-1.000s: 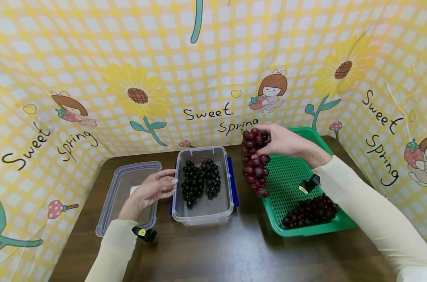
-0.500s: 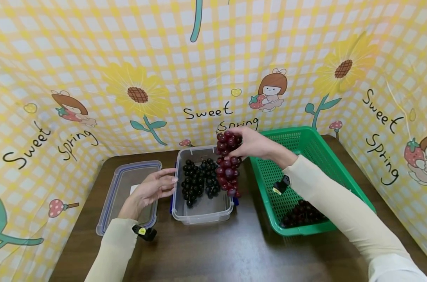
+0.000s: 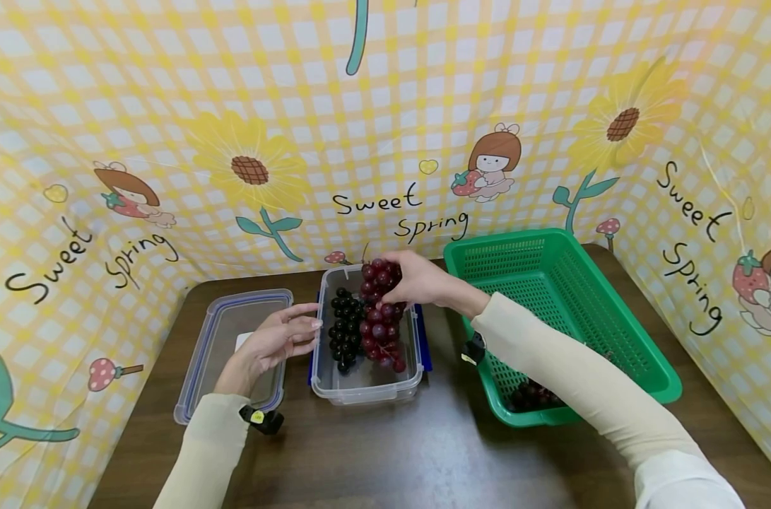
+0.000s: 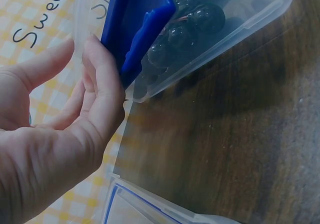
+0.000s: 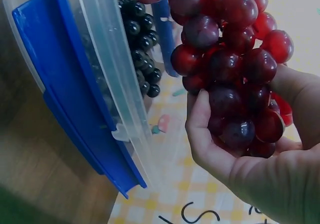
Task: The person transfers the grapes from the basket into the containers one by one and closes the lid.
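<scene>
Over the clear box [image 3: 366,393], dark-red grapes [image 3: 380,332], glossy, round, clustered

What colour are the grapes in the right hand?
Deep red, some purplish; the grapes show best in the right wrist view.
</scene>
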{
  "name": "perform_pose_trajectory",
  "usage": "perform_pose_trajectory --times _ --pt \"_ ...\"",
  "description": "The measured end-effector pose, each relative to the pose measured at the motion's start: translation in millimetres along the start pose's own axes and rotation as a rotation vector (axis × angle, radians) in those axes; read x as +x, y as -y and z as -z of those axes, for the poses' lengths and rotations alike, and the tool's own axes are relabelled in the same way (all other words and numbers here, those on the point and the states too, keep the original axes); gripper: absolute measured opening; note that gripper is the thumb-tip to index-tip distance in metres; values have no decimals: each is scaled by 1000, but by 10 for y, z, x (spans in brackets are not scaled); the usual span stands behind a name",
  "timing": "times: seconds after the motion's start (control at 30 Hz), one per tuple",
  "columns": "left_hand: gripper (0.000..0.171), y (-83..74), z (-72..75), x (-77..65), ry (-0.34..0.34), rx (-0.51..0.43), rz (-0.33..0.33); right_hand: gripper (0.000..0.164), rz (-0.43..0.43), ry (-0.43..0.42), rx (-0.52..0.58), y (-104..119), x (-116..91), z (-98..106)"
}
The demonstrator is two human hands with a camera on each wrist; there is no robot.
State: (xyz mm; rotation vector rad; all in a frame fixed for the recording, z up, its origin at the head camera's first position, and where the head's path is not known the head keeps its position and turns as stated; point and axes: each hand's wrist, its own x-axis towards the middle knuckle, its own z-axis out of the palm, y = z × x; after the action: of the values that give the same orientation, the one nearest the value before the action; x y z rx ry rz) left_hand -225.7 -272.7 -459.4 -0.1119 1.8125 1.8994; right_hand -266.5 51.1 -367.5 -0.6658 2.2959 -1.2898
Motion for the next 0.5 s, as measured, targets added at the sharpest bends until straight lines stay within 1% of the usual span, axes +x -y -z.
perform_pose_trajectory --times 0.1,0.2,0.33,0.43,0.5 --pt "68 -2 -2 3 -9 0 6 72 -24 0 -71 -4 16 -61" --pt "67 -3 -3 8 -12 2 7 77 -37 -6 -186 11 26 -115" --pt "68 0 4 11 -6 4 4 70 -31 -17 -321 28 35 -177" --pt "69 5 12 9 1 4 3 65 -35 -19 -363 27 43 -217" --pt "69 7 12 6 3 6 3 68 -46 -10 -389 24 46 -237"
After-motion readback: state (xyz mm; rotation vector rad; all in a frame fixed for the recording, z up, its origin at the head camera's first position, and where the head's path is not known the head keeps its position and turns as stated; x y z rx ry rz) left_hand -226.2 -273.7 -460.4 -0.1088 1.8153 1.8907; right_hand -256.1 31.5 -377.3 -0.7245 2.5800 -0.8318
